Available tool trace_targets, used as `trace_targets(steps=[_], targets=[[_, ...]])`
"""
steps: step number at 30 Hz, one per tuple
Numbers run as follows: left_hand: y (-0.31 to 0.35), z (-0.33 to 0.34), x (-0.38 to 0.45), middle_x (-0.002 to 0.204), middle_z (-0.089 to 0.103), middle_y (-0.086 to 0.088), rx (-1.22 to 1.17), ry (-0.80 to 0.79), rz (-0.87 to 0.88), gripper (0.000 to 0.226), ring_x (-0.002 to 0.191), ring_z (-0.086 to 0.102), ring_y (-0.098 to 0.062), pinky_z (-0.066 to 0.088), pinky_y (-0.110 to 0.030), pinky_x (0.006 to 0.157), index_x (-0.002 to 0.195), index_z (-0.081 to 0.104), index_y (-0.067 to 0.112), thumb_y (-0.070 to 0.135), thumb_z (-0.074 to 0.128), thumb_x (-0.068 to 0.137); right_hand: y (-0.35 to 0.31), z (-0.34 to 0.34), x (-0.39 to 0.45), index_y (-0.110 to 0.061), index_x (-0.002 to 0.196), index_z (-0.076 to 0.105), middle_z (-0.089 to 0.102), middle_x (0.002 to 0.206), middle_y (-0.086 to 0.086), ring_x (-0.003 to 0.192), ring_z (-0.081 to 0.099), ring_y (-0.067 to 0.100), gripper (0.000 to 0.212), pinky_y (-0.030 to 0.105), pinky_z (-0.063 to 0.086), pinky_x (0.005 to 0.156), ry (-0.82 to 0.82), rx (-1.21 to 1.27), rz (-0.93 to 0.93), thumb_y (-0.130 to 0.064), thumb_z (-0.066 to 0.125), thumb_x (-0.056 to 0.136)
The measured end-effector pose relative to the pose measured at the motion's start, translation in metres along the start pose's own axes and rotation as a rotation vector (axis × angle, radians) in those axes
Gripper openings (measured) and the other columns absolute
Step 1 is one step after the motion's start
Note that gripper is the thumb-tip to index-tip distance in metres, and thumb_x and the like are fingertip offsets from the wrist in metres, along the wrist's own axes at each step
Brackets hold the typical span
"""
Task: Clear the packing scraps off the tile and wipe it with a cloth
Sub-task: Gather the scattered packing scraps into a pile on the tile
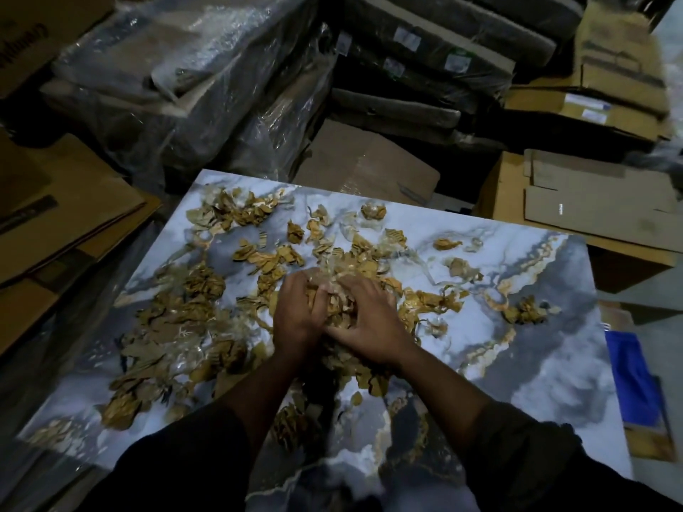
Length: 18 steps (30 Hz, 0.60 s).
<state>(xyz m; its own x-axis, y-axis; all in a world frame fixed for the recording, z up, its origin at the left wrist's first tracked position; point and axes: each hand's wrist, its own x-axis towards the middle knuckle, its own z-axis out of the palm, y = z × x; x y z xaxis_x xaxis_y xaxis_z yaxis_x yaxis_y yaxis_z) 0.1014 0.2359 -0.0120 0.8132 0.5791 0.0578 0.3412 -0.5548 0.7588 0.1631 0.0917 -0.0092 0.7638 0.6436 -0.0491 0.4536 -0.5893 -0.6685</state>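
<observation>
From the head camera, a large glossy tile [517, 290] lies flat in the middle of the view, its face marbled in pale blue-white, dark grey and thin gold veins. Packing scraps [184, 319] are strewn over most of its far and left parts: torn bits of brown corrugated cardboard mixed with crumpled clear plastic film, thickest on the left and in the centre, with a few loose clumps towards the right edge. The near right part of the tile is mostly bare.

Both hands are at the centre of the tile, side by side and touching. The left hand [295, 315] has its fingers curled down into a bunch of scraps, gripping them. The right hand [366, 319] is curled over the same bunch, fingers bent round cardboard and film. Dark sleeves [177, 460] cover the forearms near the bottom of the view.

Around the tile stand cardboard boxes [576, 201] on the right and far side, flattened cardboard [74, 216] on the left, and plastic-wrapped packs [192, 68] stacked behind. A blue-edged flat piece [632, 378] lies just beside the tile's right edge.
</observation>
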Motion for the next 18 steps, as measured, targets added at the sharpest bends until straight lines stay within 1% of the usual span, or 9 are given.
trace_targets(steps=[3,5,7,8,10,12,14,16,18], targets=[[0.003,-0.005,0.002,0.119,0.067,-0.006,0.073,0.087,-0.032,0.032,0.110,0.062,-0.026,0.048,-0.036,0.082,0.122,0.065,0.014,0.037,0.058,0.100,0.000,-0.012,-0.008,-0.031,0.143,0.048,0.044,0.149,-0.010,0.141,0.035,0.013,0.063,0.045,0.021,0.115,0.115,0.060,-0.001,-0.057,0.059,0.087],[0.007,-0.006,0.000,0.119,0.071,-0.005,0.042,0.140,-0.025,0.032,0.111,0.064,-0.026,0.048,-0.033,0.084,0.123,0.067,0.016,0.035,0.050,0.105,0.001,-0.015,-0.011,-0.028,0.140,0.053,0.048,0.147,-0.008,0.139,0.037,0.013,0.054,0.039,0.019,0.113,0.180,0.066,0.000,-0.051,0.055,0.092],[0.013,-0.007,-0.003,0.121,0.071,-0.004,0.010,0.170,-0.025,0.043,0.112,0.064,-0.024,0.048,-0.033,0.087,0.126,0.068,0.017,0.037,0.035,0.107,0.002,-0.012,-0.011,-0.025,0.141,0.054,0.048,0.149,-0.006,0.141,0.037,0.015,0.050,0.036,0.016,0.115,0.161,0.038,0.008,-0.048,0.055,0.097],[0.016,-0.008,-0.004,0.121,0.071,-0.004,0.009,0.176,-0.031,0.047,0.113,0.064,-0.024,0.048,-0.033,0.088,0.126,0.068,0.016,0.037,0.030,0.107,0.003,-0.010,-0.012,-0.024,0.143,0.053,0.047,0.151,-0.005,0.143,0.035,0.016,0.050,0.037,0.015,0.118,0.129,0.020,0.010,-0.047,0.055,0.099],[0.022,-0.008,-0.006,0.119,0.070,-0.007,0.020,0.198,-0.026,0.049,0.112,0.062,-0.026,0.045,-0.032,0.086,0.125,0.068,0.013,0.037,0.030,0.106,0.004,-0.008,-0.014,-0.024,0.145,0.051,0.045,0.154,-0.005,0.145,0.033,0.016,0.052,0.040,0.015,0.121,0.113,0.013,0.012,-0.049,0.055,0.100],[0.030,-0.008,-0.007,0.116,0.069,-0.008,0.026,0.215,0.004,0.044,0.110,0.062,-0.028,0.044,-0.033,0.086,0.121,0.068,0.011,0.035,0.034,0.106,0.005,-0.011,-0.016,-0.025,0.143,0.053,0.047,0.152,-0.005,0.143,0.035,0.015,0.051,0.039,0.018,0.120,0.179,0.045,0.011,-0.051,0.054,0.099],[0.040,-0.006,-0.008,0.119,0.068,-0.006,0.036,0.219,0.072,0.037,0.113,0.060,-0.026,0.048,-0.038,0.094,0.120,0.067,0.012,0.032,0.039,0.105,0.007,-0.017,-0.018,-0.026,0.140,0.056,0.050,0.148,-0.006,0.139,0.038,0.013,0.049,0.039,0.023,0.118,0.235,0.080,0.019,-0.052,0.053,0.099],[0.053,0.000,-0.009,0.120,0.068,-0.003,0.057,0.223,0.162,0.033,0.115,0.058,-0.021,0.046,-0.046,0.103,0.118,0.066,0.013,0.031,0.042,0.105,0.011,-0.024,-0.020,-0.024,0.135,0.059,0.054,0.142,-0.005,0.134,0.043,0.015,0.044,0.041,0.033,0.114,0.254,0.087,0.017,-0.050,0.053,0.100],[0.068,0.011,-0.008,0.119,0.068,-0.002,0.054,0.203,0.263,0.032,0.115,0.057,-0.019,0.045,-0.047,0.105,0.117,0.066,0.014,0.030,0.042,0.105,0.018,-0.033,-0.023,-0.021,0.132,0.061,0.057,0.135,-0.002,0.129,0.047,0.017,0.041,0.043,0.040,0.107,0.272,0.090,0.028,-0.047,0.053,0.101]])
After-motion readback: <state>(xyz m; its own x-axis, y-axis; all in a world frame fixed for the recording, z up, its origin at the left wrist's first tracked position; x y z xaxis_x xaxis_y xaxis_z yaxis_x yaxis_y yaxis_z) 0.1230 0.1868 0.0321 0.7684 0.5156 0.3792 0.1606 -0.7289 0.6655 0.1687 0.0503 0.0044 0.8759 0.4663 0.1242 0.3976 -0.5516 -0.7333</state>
